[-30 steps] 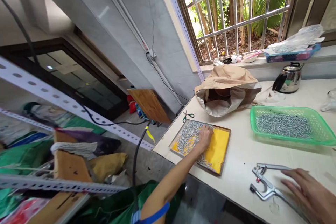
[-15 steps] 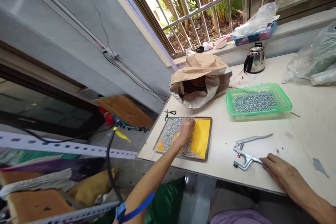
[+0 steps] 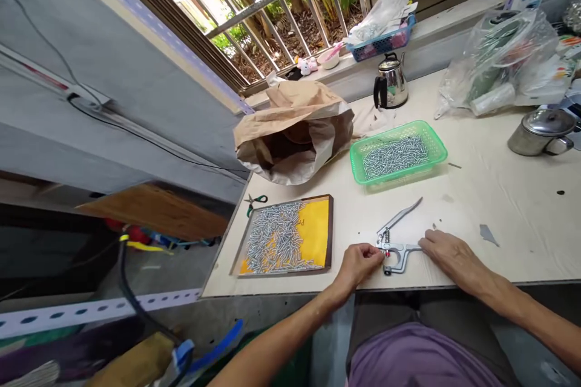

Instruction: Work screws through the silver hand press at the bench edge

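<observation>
My left hand (image 3: pixel 361 263) is closed in a pinch at the red-marked jaw of the silver hand press (image 3: pixel 399 257); whatever its fingertips hold is too small to make out. On the other side, my right hand (image 3: pixel 449 252) has its fingers closed on the end of the press's lower handle, resting on the table. The press's other handle points up and to the right. Left of my hands lies a shallow tray (image 3: pixel 330 230) with a yellow bottom and many small silver metal pieces (image 3: pixel 276 236). A green basket (image 3: pixel 356 169) behind the press holds more such pieces (image 3: pixel 394 157).
An open brown paper bag (image 3: pixel 295 133) stands behind the tray, and scissors (image 3: pixel 255 201) lie at its left corner. Farther back are a kettle (image 3: pixel 393 84) and a plastic bag (image 3: pixel 490 66). A steel mug (image 3: pixel 540 132) sits at the right. The table's front edge runs below my hands.
My left hand has left the tray and moved right to the press jaw. The press has turned, with my right hand still at its handle. The view has shifted right.
</observation>
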`<state>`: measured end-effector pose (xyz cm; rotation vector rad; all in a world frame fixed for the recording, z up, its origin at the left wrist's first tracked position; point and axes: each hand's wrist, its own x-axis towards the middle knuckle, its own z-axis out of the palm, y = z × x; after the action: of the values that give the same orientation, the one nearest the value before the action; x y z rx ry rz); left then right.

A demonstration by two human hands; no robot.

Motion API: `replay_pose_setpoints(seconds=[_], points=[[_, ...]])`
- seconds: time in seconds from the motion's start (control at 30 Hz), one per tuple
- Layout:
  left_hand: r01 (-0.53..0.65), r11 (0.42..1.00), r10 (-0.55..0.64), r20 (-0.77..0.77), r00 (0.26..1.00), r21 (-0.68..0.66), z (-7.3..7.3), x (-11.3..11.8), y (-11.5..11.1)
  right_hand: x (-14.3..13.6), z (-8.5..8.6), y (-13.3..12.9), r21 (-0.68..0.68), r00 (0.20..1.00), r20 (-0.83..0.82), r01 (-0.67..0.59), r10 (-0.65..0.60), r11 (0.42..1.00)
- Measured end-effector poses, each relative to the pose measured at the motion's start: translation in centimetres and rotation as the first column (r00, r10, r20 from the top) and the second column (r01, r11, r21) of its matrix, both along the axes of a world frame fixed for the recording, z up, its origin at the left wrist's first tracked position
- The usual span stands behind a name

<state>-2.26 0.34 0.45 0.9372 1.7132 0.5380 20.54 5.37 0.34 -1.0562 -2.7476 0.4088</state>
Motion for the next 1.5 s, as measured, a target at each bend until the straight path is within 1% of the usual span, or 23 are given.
replay_pose_setpoints(seconds=[0.07,0.17,0.27,0.37,0.43,0.57,0.67,0.8,0.93,1.0,1.13,1.33,1.43,1.5], points=[[0.027,0.999,-0.028,-0.045,0.999,-0.026,-0.3,0.2,-0.1,0.0,-0.2,0.0,0.017,1.000,0.011,0.006,-0.006,1.000],[0.070,0.997,-0.073,-0.107,0.992,-0.031,-0.4,0.4,-0.3,0.0,-0.5,0.1,0.027,1.000,0.023,0.006,-0.006,1.000],[0.083,0.995,-0.089,-0.138,0.986,-0.054,-0.4,0.7,-0.3,-0.1,-0.5,0.1,0.016,1.000,0.022,0.005,-0.005,1.000],[0.088,0.988,-0.102,-0.113,0.988,-0.126,-0.2,0.8,0.1,-0.2,-0.2,0.0,-0.010,0.999,0.031,0.013,-0.013,1.000],[0.111,0.977,-0.127,-0.077,0.989,-0.180,0.0,0.7,0.3,-0.3,0.1,0.0,-0.031,0.999,0.046,0.026,-0.025,0.999],[0.168,0.939,-0.177,-0.003,0.984,-0.299,0.3,0.7,0.6,-0.2,0.9,0.0,-0.075,0.999,0.036,0.008,-0.005,0.997],[0.157,0.925,-0.161,0.017,0.987,-0.346,0.6,0.8,0.5,0.0,1.0,-0.1,-0.080,1.000,0.017,-0.011,0.012,0.997],[0.128,0.932,-0.121,0.044,0.992,-0.339,1.0,1.1,0.0,0.5,0.2,0.4,-0.098,0.999,0.024,-0.038,0.041,0.994],[0.124,0.934,-0.114,0.049,0.992,-0.336,1.1,1.3,-0.5,0.5,-0.4,2.3,-0.013,0.998,0.048,-0.051,0.052,0.999],[0.107,0.937,-0.096,0.050,0.994,-0.332,1.1,1.4,-0.7,0.1,-0.2,3.4,-0.011,0.991,0.102,-0.087,0.087,0.996],[0.088,0.946,-0.075,0.052,0.996,-0.312,1.1,1.5,-1.0,-1.0,0.4,4.7,-0.059,0.968,0.199,-0.142,0.151,0.988],[0.082,0.956,-0.065,0.069,0.995,-0.283,1.1,1.5,-1.2,-1.6,0.7,5.2,-0.108,0.961,0.205,-0.168,0.187,0.980],[0.075,0.957,-0.058,0.068,0.996,-0.281,0.9,1.5,-1.2,-1.8,1.1,5.3,-0.098,0.959,0.201,-0.184,0.201,0.978],[0.081,0.956,-0.065,0.067,0.996,-0.282,0.7,1.4,-1.3,-2.0,1.4,5.2,-0.093,0.956,0.224,-0.172,0.189,0.981]])
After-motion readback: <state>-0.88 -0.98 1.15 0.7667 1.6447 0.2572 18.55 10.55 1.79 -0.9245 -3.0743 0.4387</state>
